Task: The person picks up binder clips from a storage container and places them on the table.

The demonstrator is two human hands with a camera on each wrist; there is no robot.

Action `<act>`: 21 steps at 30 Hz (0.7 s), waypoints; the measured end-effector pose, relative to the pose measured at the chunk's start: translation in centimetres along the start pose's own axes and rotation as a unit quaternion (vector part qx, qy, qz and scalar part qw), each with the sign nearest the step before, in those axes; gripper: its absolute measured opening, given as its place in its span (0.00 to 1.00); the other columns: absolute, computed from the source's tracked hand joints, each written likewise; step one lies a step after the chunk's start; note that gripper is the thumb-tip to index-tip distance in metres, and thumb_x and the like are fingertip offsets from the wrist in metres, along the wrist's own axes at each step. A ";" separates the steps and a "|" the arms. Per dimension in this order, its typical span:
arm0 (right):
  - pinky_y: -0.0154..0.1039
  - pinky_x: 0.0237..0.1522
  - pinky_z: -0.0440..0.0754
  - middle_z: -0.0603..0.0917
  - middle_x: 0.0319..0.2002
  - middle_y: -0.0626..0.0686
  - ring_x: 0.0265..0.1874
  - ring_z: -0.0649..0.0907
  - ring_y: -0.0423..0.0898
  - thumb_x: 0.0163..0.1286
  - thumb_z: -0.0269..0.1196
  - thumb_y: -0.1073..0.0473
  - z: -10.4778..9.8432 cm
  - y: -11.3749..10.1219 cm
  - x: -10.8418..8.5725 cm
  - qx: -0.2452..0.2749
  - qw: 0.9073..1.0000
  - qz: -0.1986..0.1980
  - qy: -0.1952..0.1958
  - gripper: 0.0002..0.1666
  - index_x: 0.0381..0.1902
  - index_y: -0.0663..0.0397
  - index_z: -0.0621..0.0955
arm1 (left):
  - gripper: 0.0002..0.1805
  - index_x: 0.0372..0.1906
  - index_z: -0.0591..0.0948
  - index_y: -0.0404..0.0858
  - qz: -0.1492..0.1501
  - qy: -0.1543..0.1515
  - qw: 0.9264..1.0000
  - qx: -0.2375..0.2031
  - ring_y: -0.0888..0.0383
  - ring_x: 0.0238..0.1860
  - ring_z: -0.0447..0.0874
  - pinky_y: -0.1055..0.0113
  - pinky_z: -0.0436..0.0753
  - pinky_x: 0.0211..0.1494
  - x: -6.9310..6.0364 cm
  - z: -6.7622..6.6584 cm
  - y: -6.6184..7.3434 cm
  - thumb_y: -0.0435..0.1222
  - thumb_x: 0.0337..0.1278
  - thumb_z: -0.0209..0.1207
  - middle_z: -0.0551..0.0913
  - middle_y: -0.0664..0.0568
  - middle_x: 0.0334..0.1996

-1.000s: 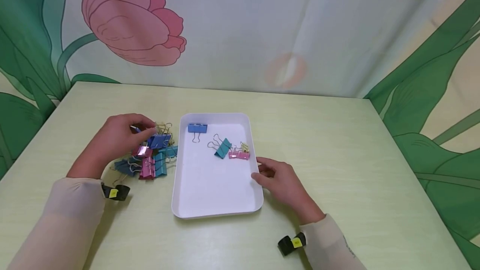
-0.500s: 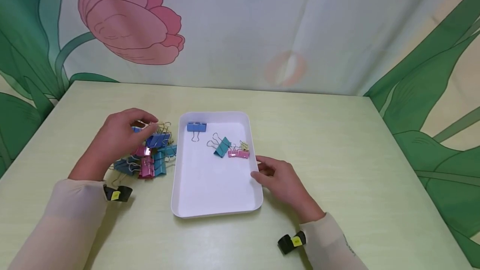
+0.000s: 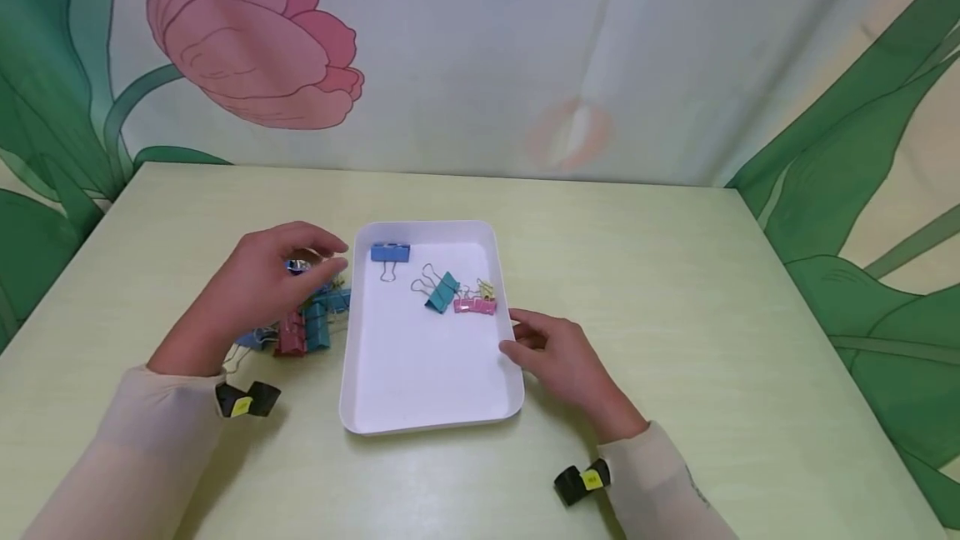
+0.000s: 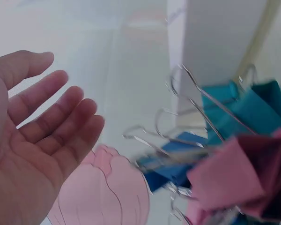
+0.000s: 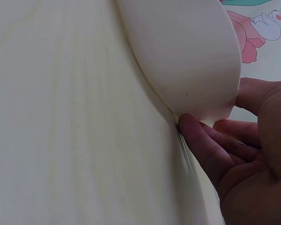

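Observation:
My left hand (image 3: 258, 290) hovers over a pile of binder clips beside the tray's left edge. Its fingers are loosely bent, and the left wrist view shows nothing in the palm (image 4: 28, 159). Pink (image 4: 225, 176), teal (image 4: 253, 112) and blue binder clips make up the pile, partly hidden by the hand in the head view. With thumb on the rim and fingers along the side, my right hand (image 3: 558, 361) grips the white tray (image 3: 427, 377). Inside the tray lie a blue clip (image 3: 390, 253), a teal clip (image 3: 442, 293), a pink clip (image 3: 475, 307) and a small yellow clip (image 3: 487, 291).
The pale wooden table (image 3: 660, 290) extends on both sides of the tray. Behind its far edge hangs a curtain (image 3: 480, 65) printed with a pink flower and green leaves. A black band (image 3: 247, 400) with a yellow label sits at my left cuff.
My left hand has moved right over the pile, toward the tray, and now covers more of the clips. The right hand keeps its place at the tray's edge. The camera view has shifted slightly.

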State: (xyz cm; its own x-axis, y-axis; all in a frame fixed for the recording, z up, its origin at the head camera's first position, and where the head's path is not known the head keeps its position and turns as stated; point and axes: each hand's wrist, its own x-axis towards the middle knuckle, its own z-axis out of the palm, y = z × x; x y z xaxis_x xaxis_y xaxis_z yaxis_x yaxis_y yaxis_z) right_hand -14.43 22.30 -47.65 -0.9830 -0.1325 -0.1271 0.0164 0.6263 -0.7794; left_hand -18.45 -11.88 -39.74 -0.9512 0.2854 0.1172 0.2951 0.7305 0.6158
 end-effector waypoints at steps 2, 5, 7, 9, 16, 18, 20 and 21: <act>0.38 0.45 0.85 0.86 0.45 0.48 0.42 0.84 0.43 0.63 0.67 0.52 0.0 0.0 0.0 0.000 1.000 -0.002 0.000 0.29 0.63 0.46 0.77 | 0.19 0.53 0.81 0.44 0.010 -0.020 1.000 -0.002 0.48 0.52 0.80 0.48 0.82 0.54 0.1 0.0 0.6 0.50 0.65 0.56 0.81 0.48 0.52; 0.37 0.45 0.85 0.86 0.44 0.48 0.41 0.84 0.42 0.63 0.67 0.52 0.0 0.1 0.1 0.001 1.000 -0.002 0.001 0.29 0.62 0.45 0.78 | 0.19 0.54 0.81 0.43 0.032 -0.052 0.998 0.001 0.50 0.52 0.81 0.49 0.82 0.55 0.5 0.2 1.4 0.49 0.65 0.57 0.82 0.48 0.52; 0.37 0.44 0.84 0.86 0.44 0.48 0.41 0.84 0.42 0.63 0.68 0.52 0.1 0.2 0.1 0.002 1.000 -0.002 0.002 0.29 0.62 0.46 0.78 | 0.19 0.54 0.81 0.43 0.047 -0.069 0.997 0.003 0.50 0.52 0.80 0.49 0.81 0.56 0.8 0.2 2.0 0.48 0.65 0.58 0.82 0.49 0.53; 0.37 0.44 0.84 0.86 0.44 0.48 0.41 0.84 0.42 0.63 0.68 0.53 0.1 0.2 0.1 0.001 1.000 -0.003 0.002 0.29 0.62 0.46 0.78 | 0.19 0.54 0.81 0.43 0.060 -0.077 0.995 0.005 0.51 0.52 0.81 0.49 0.81 0.57 1.2 0.2 2.7 0.48 0.64 0.59 0.82 0.49 0.53; 0.37 0.44 0.85 0.86 0.44 0.48 0.40 0.84 0.42 0.63 0.67 0.53 0.1 0.1 0.1 0.001 1.000 -0.006 0.002 0.29 0.62 0.46 0.77 | 0.19 0.56 0.80 0.45 0.092 -0.109 0.990 0.014 0.51 0.54 0.80 0.53 0.82 0.55 2.6 0.4 4.7 0.46 0.63 0.60 0.80 0.52 0.55; 0.37 0.44 0.85 0.86 0.44 0.48 0.41 0.84 0.42 0.63 0.67 0.53 0.1 0.1 0.1 0.002 1.000 -0.006 0.002 0.29 0.62 0.46 0.77 | 0.19 0.58 0.79 0.45 0.096 -0.122 0.988 0.020 0.51 0.54 0.80 0.53 0.82 0.55 3.1 0.7 5.0 0.44 0.63 0.60 0.79 0.53 0.56; 0.37 0.44 0.85 0.85 0.44 0.48 0.41 0.84 0.42 0.63 0.67 0.53 0.1 0.1 0.1 0.001 1.000 -0.004 0.001 0.29 0.63 0.46 0.77 | 0.20 0.59 0.78 0.45 0.097 -0.135 0.986 0.029 0.51 0.55 0.79 0.53 0.82 0.56 3.5 1.0 5.3 0.43 0.64 0.59 0.79 0.52 0.57; 0.37 0.44 0.85 0.85 0.45 0.48 0.41 0.84 0.43 0.63 0.67 0.52 0.1 0.0 0.1 0.001 1.000 -0.003 0.001 0.29 0.63 0.46 0.77 | 0.20 0.60 0.77 0.45 0.097 -0.142 0.984 0.035 0.51 0.56 0.79 0.53 0.82 0.57 3.8 1.2 5.4 0.42 0.64 0.58 0.78 0.52 0.58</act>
State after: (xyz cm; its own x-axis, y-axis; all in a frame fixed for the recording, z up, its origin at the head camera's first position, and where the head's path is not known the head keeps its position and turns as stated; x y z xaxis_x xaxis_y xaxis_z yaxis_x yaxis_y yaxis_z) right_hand -14.51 22.25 -47.74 -0.9835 -0.1346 -0.1212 0.0107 0.6245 -0.7809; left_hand -20.30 -6.06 -36.92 -0.8153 0.5791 -0.0011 0.4844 0.6831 0.5466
